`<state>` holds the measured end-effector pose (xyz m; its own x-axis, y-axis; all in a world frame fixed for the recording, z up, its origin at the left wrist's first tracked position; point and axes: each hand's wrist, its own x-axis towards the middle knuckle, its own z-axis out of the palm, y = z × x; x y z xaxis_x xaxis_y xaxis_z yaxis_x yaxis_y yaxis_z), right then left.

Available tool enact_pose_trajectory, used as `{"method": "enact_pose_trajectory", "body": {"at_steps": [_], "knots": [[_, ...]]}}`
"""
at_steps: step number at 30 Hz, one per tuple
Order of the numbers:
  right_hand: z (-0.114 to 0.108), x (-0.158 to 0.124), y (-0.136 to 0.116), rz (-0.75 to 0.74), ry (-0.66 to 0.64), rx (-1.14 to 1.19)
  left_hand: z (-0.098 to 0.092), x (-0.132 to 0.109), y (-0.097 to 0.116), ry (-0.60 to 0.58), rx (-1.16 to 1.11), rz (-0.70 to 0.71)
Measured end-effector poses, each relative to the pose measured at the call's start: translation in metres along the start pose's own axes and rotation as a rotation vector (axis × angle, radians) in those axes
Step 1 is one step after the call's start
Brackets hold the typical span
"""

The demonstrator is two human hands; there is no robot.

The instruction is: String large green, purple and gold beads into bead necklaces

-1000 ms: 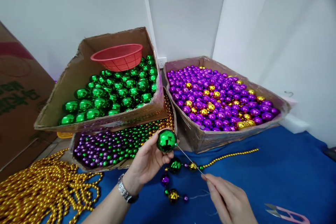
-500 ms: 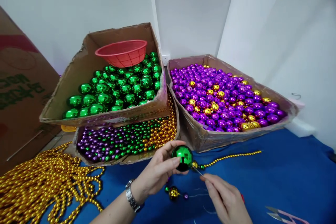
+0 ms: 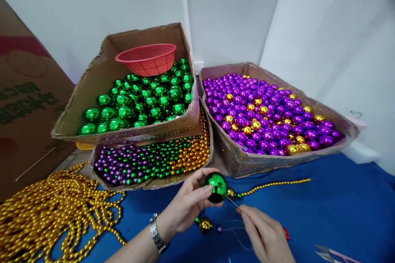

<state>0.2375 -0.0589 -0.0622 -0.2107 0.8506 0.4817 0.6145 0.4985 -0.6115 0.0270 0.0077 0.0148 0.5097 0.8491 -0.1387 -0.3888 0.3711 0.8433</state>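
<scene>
Grip the ball (image 3: pixel 215 188), probably light, stiff and slippery, around its sides, as here above the cloth (image 3: pixel 296 209) in the curled fingers of the left hand (image 3: pixel 187 204), with a rod (image 3: pixel 233 202) pinched by the right hand (image 3: pixel 265 228) farther right.

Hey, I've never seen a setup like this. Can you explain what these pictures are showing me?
There's no machine here, just one person's bare hands. Every picture comes from one camera worn on the head, looking forward and down. The left hand holds a large green ball. The right hand grips a thin needle-like tool that reaches the ball's edge. On the blue cloth lie a gold ball, gold bead strands and pink-handled snips, partly cut off. Behind are cardboard boxes of colored balls.
</scene>
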Motion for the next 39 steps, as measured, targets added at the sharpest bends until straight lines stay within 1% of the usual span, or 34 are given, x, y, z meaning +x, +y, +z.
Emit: {"method": "enact_pose_trajectory", "body": {"at_steps": [4, 8, 11, 19, 25, 35, 39], "knots": [[0.0010, -0.0002, -0.0004, 0.010, -0.016, 0.009, -0.0018, -0.0007, -0.0010, 0.002, -0.017, -0.010], [0.0032, -0.0010, 0.0022, -0.017, -0.008, -0.015, -0.0021, -0.0013, -0.0026, 0.024, 0.043, 0.009], [0.0040, -0.0014, 0.0031, 0.014, -0.024, 0.014, -0.0027, -0.0019, -0.0040, 0.029, 0.059, 0.019], [0.0067, -0.0034, 0.0051, 0.032, -0.048, 0.045, -0.0034, -0.0006, -0.0060, 0.014, -0.019, 0.013], [0.0063, -0.0020, 0.0040, 0.054, -0.073, 0.076, -0.0047, 0.0022, -0.0062, -0.038, -0.130, -0.049], [0.0068, -0.0034, 0.0052, 0.057, -0.061, 0.089, -0.0058, 0.0041, -0.0091, -0.011, -0.157, -0.044], [0.0089, -0.0043, 0.0076, 0.075, -0.075, 0.087, -0.0066, 0.0050, -0.0089, -0.004, -0.159, -0.050]]}}
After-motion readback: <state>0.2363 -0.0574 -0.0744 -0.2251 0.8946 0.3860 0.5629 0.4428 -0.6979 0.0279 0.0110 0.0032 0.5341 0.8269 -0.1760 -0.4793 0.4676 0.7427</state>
